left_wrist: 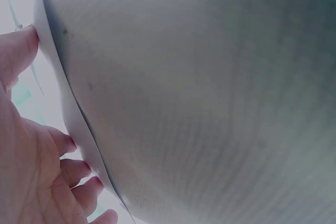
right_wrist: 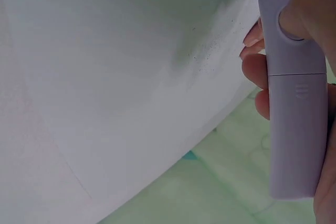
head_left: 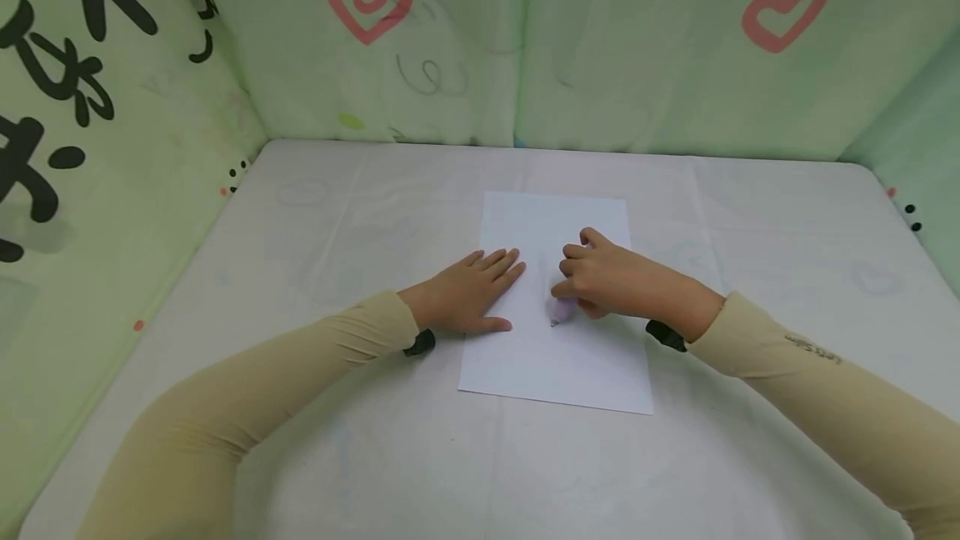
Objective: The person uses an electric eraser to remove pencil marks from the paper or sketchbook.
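A blank-looking white sheet of paper (head_left: 555, 377) lies on the table. My left hand (head_left: 468, 294) rests on its left edge, fingers spread and fairly straight. Over the paper's right half, my right hand (head_left: 618, 277) grips a lavender handheld device (right_wrist: 298, 135), with the thumb on a round button. In the head view the device's small dark tip points down towards the sheet; whether it touches cannot be made out. Dark specks (right_wrist: 202, 64) are scattered on the white surface near the device. The left wrist view shows my left fingers (left_wrist: 73, 171) along the paper's edge.
A white cloth covers the table (head_left: 360, 440). Pale green curtains (head_left: 630, 65) with red hearts and black characters enclose its back and sides. A dark wrist-worn item (head_left: 666, 336) shows under the right sleeve, another (head_left: 420, 343) under the left.
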`<state>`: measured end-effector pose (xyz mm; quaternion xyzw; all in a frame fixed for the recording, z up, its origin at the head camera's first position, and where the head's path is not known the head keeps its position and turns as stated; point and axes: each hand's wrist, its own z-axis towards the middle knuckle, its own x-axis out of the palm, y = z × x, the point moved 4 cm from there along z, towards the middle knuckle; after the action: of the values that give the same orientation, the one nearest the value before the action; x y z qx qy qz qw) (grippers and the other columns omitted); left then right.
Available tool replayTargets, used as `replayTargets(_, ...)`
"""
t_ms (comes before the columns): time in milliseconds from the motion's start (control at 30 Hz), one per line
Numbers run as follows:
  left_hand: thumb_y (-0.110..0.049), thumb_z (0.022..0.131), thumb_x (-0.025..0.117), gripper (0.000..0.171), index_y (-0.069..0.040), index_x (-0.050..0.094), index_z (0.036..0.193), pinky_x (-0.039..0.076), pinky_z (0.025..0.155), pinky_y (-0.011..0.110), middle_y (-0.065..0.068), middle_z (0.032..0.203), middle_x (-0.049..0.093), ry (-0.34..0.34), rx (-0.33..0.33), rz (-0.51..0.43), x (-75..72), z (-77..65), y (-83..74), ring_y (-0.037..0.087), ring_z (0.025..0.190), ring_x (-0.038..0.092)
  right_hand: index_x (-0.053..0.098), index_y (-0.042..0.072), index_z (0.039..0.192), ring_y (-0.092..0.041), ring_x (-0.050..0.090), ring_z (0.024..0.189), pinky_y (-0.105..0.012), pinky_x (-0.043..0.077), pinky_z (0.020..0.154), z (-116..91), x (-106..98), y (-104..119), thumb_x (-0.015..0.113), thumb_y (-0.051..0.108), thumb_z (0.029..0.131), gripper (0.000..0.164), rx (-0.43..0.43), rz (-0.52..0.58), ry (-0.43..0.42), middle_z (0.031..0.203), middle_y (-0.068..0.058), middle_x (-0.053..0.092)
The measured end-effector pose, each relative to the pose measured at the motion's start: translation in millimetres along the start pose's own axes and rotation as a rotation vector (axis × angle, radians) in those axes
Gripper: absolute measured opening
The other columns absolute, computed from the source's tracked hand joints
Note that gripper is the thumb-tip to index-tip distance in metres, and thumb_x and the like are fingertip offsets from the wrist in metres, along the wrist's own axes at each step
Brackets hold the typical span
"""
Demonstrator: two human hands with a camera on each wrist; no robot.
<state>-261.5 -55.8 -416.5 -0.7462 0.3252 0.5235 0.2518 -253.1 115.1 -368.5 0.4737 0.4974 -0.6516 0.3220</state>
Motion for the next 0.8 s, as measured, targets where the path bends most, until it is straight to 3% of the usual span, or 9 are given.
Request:
replayTargets(533, -0.060, 0.093, 0.039, 0.083, -0.010, 0.007, 0.152, 0.014, 0.119, 0.044, 0.010, 0.160, 0.007, -0.015, -0.004, 0.009, 3.7, 0.5, 0.5, 0.025, 0.147, 0.012, 0.064, 0.020, 0.077, -0.018, 0.046, 0.067, -0.039, 0.039, 0.075, -5.3, -7.4, -5.6, 0.077, 0.008, 0.065, 0.022, 0.034, 0.003, 0.013, 0.063, 0.000, 0.055)
replayTargets(800, -0.060, 0.093, 0.039, 0.084, -0.010, 0.007, 0.152, 0.014, 0.119, 0.044, 0.010, 0.160, 0.006, -0.020, -0.003, 0.007, 4.3, -0.8, -0.5, 0.025, 0.148, 0.011, 0.066, 0.020, 0.081, -0.019, 0.048, 0.072, -0.041, 0.041, 0.078, 6.3, -2.4, -4.9, 0.078, 0.012, 0.068, 0.019, 0.036, -0.029, 0.040, 0.067, -0.001, 0.058)
